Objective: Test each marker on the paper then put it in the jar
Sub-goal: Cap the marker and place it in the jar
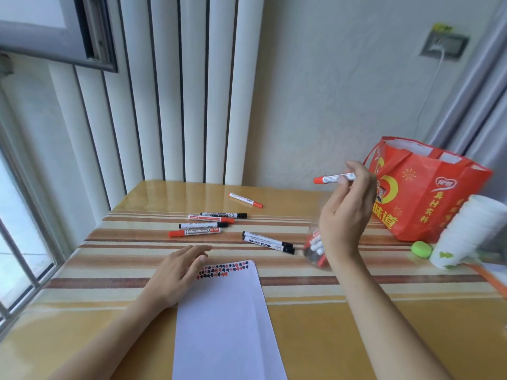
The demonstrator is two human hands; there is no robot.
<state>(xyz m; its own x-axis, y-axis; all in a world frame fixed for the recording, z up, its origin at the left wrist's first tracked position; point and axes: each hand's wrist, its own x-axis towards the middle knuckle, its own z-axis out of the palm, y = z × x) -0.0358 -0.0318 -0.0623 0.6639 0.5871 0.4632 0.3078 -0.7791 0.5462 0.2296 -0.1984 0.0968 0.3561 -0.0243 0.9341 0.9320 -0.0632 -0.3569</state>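
Note:
A white sheet of paper (225, 311) lies on the table in front of me, with rows of red and black test marks along its top edge. My left hand (175, 272) rests flat on the paper's upper left corner. My right hand (348, 209) is raised above the table and pinches a capped red marker (333, 178) that points left. Just below that hand stands a clear jar (315, 250) holding several markers, partly hidden by my wrist. Several red and black markers (208, 223) lie loose on the table, two black ones (267, 242) near the jar.
A red paper bag (428, 193) stands at the right rear. In front of it are a green round object (422, 249) and a tipped stack of white paper cups (466, 234). The striped table (301, 311) meets a window at the left.

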